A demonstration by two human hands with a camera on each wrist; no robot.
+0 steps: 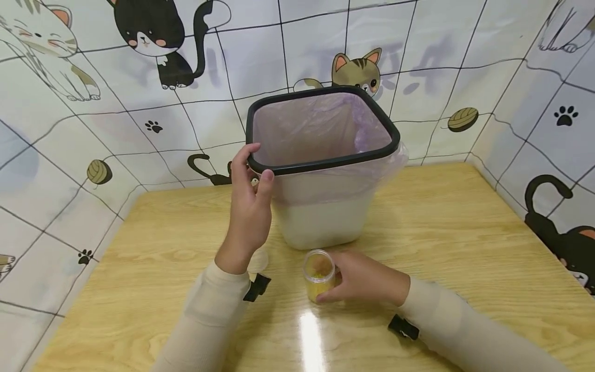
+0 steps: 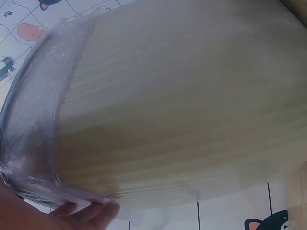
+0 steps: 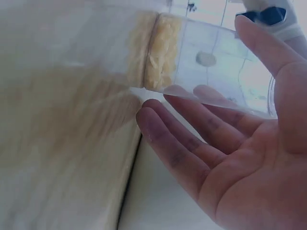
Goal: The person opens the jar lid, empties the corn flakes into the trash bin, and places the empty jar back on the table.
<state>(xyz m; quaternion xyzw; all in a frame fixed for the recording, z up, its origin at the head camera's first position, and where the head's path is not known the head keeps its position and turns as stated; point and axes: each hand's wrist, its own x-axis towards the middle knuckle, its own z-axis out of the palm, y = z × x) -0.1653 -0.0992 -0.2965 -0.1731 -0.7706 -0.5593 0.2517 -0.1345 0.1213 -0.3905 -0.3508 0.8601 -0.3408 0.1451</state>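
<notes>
A white trash bin (image 1: 321, 225) with a black rim and a thin purple trash bag (image 1: 339, 188) folded over it stands on the table. My left hand (image 1: 251, 212) holds the bin's near left corner, thumb and fingers at the rim. In the left wrist view, fingertips (image 2: 103, 213) touch the bag's folded edge. In front of the bin, a clear uncapped jar (image 1: 318, 289) stands upright with yellow contents in its lower part. My right hand (image 1: 360, 276) holds the jar from the right, thumb on the near side, fingers around the far side.
A pale clear disc, seemingly a lid (image 1: 259, 260), lies on the wooden table (image 1: 432, 217) beside my left wrist, partly hidden by it. A cat-print wall covering (image 1: 297, 46) encloses the back and sides.
</notes>
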